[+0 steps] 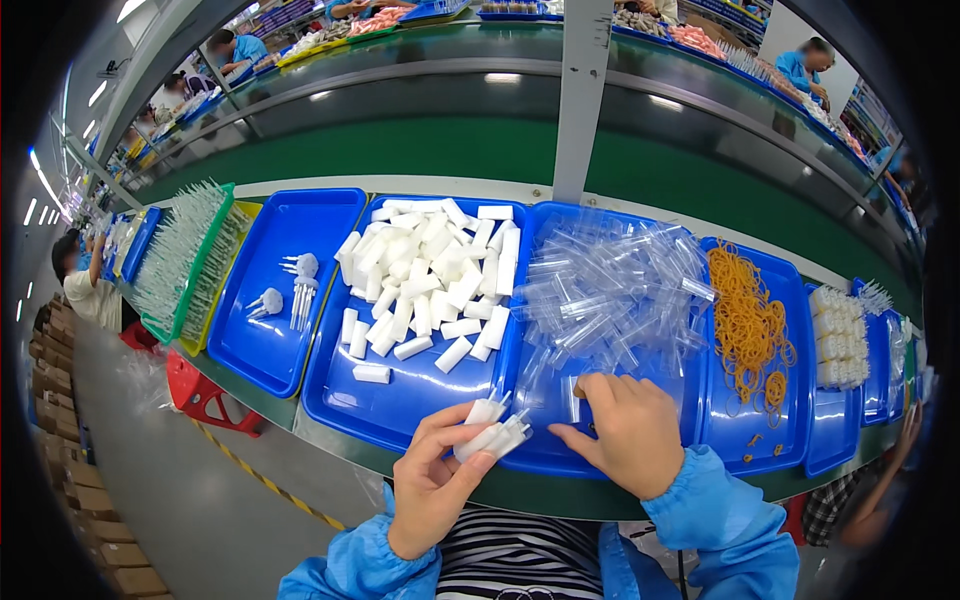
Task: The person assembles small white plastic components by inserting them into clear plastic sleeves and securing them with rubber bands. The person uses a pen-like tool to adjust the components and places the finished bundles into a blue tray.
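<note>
My left hand [440, 480] is closed around a small bundle of white cylinders [493, 437] with thin, pale tips sticking out at one end. It hangs over the near edge of the trays. My right hand [630, 430] reaches over the blue tray of clear plastic tubes [620, 285], thumb and index finger apart. One clear tube [575, 398] lies by the index fingertip; whether they touch, I cannot tell. The other right fingers curl under and are partly hidden. Left of that tray, a blue tray [400, 418] bears a heap of loose white cylinders [430, 265].
Orange rubber bands [745, 320] fill a blue tray at right, beyond which stand white bundled pieces [838, 335]. At left, a blue tray [250, 345] has a few white bundles, beside a green basket [205, 290] of thin, pale sticks. A post [580, 110] rises behind the trays.
</note>
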### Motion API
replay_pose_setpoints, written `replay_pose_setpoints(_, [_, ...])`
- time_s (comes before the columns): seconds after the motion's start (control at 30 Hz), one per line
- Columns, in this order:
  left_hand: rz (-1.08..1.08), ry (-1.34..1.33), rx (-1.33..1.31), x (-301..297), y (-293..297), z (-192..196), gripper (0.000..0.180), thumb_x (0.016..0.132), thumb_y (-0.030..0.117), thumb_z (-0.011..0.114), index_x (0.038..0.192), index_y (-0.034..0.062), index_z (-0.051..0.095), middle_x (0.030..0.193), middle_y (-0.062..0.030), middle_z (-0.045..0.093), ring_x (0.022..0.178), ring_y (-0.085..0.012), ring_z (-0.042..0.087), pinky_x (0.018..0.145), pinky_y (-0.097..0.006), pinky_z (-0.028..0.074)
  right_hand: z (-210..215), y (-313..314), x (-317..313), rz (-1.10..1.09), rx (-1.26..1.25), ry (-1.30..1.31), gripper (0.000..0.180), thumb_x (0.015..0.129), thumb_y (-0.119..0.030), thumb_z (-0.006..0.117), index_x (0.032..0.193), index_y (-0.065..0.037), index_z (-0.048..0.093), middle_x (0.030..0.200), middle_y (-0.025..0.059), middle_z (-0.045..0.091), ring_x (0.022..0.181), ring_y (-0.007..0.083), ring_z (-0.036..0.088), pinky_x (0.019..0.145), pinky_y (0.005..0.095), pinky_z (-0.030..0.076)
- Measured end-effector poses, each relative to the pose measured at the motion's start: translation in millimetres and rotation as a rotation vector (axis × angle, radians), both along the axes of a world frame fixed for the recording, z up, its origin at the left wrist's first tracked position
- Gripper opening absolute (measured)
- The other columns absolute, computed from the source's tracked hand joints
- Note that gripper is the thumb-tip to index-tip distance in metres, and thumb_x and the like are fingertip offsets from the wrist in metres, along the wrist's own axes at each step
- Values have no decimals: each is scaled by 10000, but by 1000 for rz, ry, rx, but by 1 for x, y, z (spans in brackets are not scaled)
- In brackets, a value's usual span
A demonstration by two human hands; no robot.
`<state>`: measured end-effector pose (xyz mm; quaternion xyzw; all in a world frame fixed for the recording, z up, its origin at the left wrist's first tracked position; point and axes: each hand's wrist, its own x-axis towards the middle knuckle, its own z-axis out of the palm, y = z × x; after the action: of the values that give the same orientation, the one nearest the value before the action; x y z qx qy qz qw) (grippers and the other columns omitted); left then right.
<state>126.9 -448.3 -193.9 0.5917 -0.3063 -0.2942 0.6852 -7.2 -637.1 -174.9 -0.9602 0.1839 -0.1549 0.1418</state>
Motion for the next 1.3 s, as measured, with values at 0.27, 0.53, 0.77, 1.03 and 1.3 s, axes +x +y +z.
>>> replay_pose_setpoints(0.27, [-56,-36,14,-2,0,5,293,893,-76,659,1184,-52,641,1360,-200,500,1202,-279,588,984,-353,565,-5,-8,-3,3,50,-86,281,718,-51,701,991,-76,644,781,49,596,738,246,608,653,372,483])
replay_pose_setpoints(0.53, [63,1,-21,3,-2,1,273,895,-64,665,1166,-54,637,1350,-205,511,1199,-280,590,990,-361,560,-3,-11,2,45,-6,-80,285,791,-153,740,1043,-50,656,835,66,603,752,257,631,605,360,508])
replay_pose_setpoints(0.77, [58,17,40,-1,-4,7,250,884,-53,679,1132,-39,654,1328,-222,544,1189,-281,586,1009,-391,500,-5,2,20,10,21,90,427,803,-253,767,1127,-28,602,923,103,597,800,241,643,578,351,527])
replay_pose_setpoints(1.03, [-9,-61,42,-3,-2,2,288,895,-53,671,1182,-36,648,1360,-187,498,1215,-274,579,992,-353,556,1,6,-1,138,-87,221,524,728,-75,727,1233,-41,591,971,104,599,858,268,638,676,370,550])
replay_pose_setpoints(1.3, [-40,21,47,-14,-4,8,286,881,-91,657,1165,-54,665,1336,-228,538,1217,-286,571,1012,-383,505,24,10,6,-75,1321,-591,466,843,42,639,1283,15,488,1109,161,633,1010,232,682,881,328,531])
